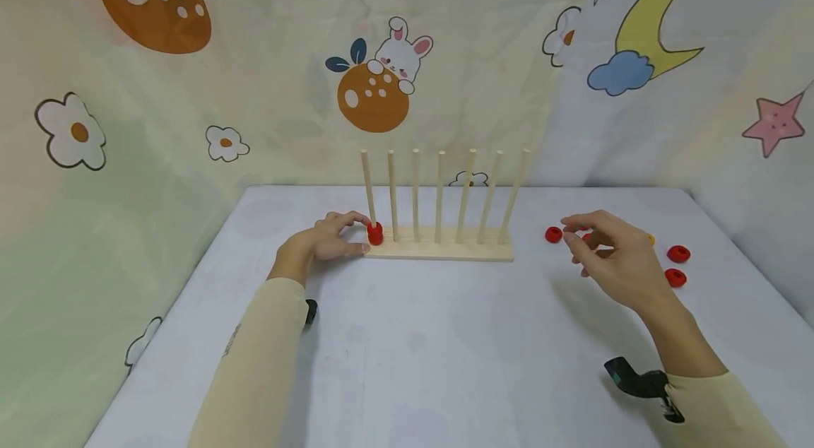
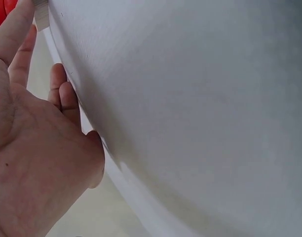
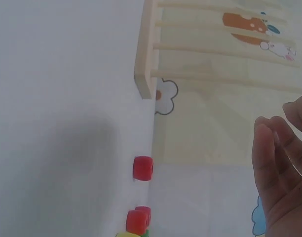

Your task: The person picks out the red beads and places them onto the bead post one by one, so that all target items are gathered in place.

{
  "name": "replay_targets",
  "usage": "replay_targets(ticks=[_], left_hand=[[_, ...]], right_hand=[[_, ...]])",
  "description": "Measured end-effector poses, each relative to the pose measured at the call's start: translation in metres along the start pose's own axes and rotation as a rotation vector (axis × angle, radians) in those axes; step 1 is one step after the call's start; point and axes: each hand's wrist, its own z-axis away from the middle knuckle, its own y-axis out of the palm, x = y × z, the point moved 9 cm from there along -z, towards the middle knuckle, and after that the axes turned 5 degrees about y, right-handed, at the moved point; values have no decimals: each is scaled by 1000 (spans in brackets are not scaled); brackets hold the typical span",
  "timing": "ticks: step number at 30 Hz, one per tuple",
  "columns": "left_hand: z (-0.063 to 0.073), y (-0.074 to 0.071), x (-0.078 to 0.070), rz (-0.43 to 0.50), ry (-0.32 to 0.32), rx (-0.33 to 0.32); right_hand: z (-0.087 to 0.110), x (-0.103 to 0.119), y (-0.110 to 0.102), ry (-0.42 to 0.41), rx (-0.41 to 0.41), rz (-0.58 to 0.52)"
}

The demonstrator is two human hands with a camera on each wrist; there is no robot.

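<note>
A wooden rack (image 1: 439,250) with a row of several upright pegs stands near the back of the white table. Red beads (image 1: 375,234), seemingly two stacked, sit at the bottom of its leftmost peg. My left hand (image 1: 324,239) is at the rack's left end, thumb by the base and forefinger beside the red beads; its fingers are fairly straight. In the left wrist view a fingertip reaches the wood and red shows behind. Over the right side, my right hand (image 1: 613,257) hovers, thumb and fingertips apart with nothing visible between them. A loose red bead (image 1: 553,234) lies just left of it.
Right of that hand lie two more red beads (image 1: 678,254). A yellow bead (image 1: 651,239) is mostly hidden behind the hand. A bit of green bead (image 3: 145,232) shows in the right wrist view. A printed cloth (image 1: 286,80) hangs behind the table.
</note>
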Motion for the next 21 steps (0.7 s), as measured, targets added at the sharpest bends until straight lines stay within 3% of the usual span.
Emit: replay_targets(ticks=[14, 21], left_hand=[[1, 10, 5, 30, -19, 15], [-2, -1, 4, -7, -17, 11]], right_hand=[[14, -42, -14, 130, 27, 76], [9, -52, -7, 116, 32, 82]])
